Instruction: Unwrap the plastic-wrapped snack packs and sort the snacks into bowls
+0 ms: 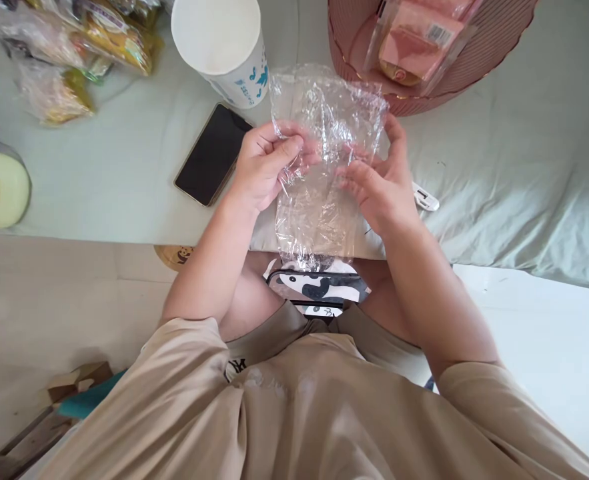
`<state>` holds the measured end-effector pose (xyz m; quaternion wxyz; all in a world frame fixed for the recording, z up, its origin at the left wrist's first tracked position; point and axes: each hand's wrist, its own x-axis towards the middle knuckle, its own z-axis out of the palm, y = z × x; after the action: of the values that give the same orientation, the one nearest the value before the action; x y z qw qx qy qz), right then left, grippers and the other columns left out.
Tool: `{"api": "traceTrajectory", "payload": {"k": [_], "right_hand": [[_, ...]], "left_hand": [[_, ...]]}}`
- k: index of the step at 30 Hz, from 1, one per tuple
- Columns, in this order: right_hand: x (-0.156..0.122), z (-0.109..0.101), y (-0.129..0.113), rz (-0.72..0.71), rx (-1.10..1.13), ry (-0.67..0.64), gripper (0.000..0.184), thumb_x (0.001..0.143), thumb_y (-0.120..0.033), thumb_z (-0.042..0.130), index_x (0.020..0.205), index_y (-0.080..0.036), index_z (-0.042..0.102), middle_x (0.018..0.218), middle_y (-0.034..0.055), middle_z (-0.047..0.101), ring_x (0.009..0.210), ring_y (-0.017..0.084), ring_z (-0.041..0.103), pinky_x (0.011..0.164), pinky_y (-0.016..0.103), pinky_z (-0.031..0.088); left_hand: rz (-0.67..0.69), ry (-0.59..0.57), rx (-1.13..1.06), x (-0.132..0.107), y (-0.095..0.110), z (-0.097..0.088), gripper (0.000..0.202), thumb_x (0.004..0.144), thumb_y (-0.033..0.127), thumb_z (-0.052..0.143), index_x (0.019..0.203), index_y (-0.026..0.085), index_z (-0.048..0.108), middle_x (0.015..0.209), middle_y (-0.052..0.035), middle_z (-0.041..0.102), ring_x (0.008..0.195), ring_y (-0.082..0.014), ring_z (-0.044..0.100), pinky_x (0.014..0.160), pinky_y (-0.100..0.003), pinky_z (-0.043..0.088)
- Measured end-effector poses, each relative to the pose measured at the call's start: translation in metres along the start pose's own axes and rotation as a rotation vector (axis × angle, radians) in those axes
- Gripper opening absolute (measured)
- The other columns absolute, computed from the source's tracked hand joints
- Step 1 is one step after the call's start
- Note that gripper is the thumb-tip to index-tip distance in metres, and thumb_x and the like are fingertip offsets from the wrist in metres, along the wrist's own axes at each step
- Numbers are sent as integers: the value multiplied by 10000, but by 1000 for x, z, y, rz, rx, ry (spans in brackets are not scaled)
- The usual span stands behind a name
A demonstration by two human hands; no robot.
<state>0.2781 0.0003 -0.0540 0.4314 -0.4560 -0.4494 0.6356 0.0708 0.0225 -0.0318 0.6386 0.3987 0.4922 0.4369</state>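
Far left: one pale yellow container point(1, 190), cut off by the frame, near the front edge of the cloth-covered table point(499, 167). Above it, a heap of wrapped snacks point(119, 37) runs to the top of view; cloth shows between heap and container, and from there to the phone. One dark-screened phone point(211, 157) lies aslant, just beside the left wrist. One white paper cup point(219, 40) stands behind it, little room between.

Centre: left hand point(269, 163) pinches one clear plastic bag point(319, 200) by thumb and fingers; right hand point(381, 187) grips its other side. Hands apart from each other, bag spread between them above the table, its lower end crossing the front edge in view.

Right: one ribbed pink bowl point(344, 47) behind the bag, wavy rim cut by the top of view. One white slotted object point(425, 197) shows past the right wrist, partly hidden. Beyond, wrinkled cloth gives the widest free stretch.

Counts: hands, two. Heaped snacks overlap, number uncertain; likewise the pink packets point(421, 43) in the bowl.
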Motion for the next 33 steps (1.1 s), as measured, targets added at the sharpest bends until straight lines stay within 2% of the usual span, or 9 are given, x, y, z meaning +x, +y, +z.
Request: {"api": "traceTrajectory", "payload": {"k": [3,6,9,12,15,20,24,29,33], "right_hand": [[-2,7,-6,71,87,41,485,706,-572,826,1077,-342,615,1068,11,714,916,220,710,790,382,613],[-4,10,-8,63,38,44,416,712,-611,811,913,-300,622,957,14,720,904,235,714,755,384,614],[-3,10,-4,20,-2,83,397,776,-654,741,900,-311,584,944,1,726,949,225,718,739,363,613],[-2,9,-3,25,-4,91,375,831,-650,690,945,-326,540,916,-14,725,876,196,722,676,336,593],[-3,11,-7,41,-19,116,389,846,-657,670,974,-331,501,838,-25,713,748,177,708,594,316,556],[-7,14,-16,-52,42,187,442,814,-662,700,1040,-355,476,808,-53,697,734,162,715,609,301,564],[-4,10,-11,-54,58,120,540,723,-623,802,1111,-369,526,888,-44,727,827,187,740,715,328,609],[-3,7,-7,-28,-26,-7,408,771,-648,748,910,-286,619,836,-9,739,798,202,734,724,367,624],[-7,9,-8,2,-6,-25,409,799,-655,722,933,-284,614,687,-11,698,657,195,698,640,365,605]], "left_hand": [[13,3,0,-1,0,1,209,879,381,736,984,215,664,842,-16,742,1018,-248,721,826,-342,561],[88,17,-6,1,-4,1,206,838,384,778,922,223,680,827,1,743,866,-205,721,723,-320,540],[190,75,13,7,-12,-1,207,795,370,819,848,232,674,782,14,736,711,-160,670,652,-324,504],[214,77,57,8,-13,-1,182,833,378,785,855,251,656,780,11,723,778,-174,680,717,-345,517],[170,10,29,4,-8,0,190,857,396,756,974,280,663,890,3,732,929,-208,720,796,-357,557],[-62,-165,84,-1,-8,-2,245,829,268,758,1046,215,657,937,-21,717,1032,-269,737,804,-383,611],[-49,-86,150,-1,-15,-6,156,917,251,635,1065,203,647,890,-4,688,1035,-264,742,809,-402,616],[-37,-193,185,-5,-9,-10,221,941,431,613,1042,240,658,729,19,678,805,-205,767,680,-305,611],[-71,-216,137,-5,-5,-14,280,889,501,673,979,236,663,593,21,640,595,-171,721,547,-236,556]]}}
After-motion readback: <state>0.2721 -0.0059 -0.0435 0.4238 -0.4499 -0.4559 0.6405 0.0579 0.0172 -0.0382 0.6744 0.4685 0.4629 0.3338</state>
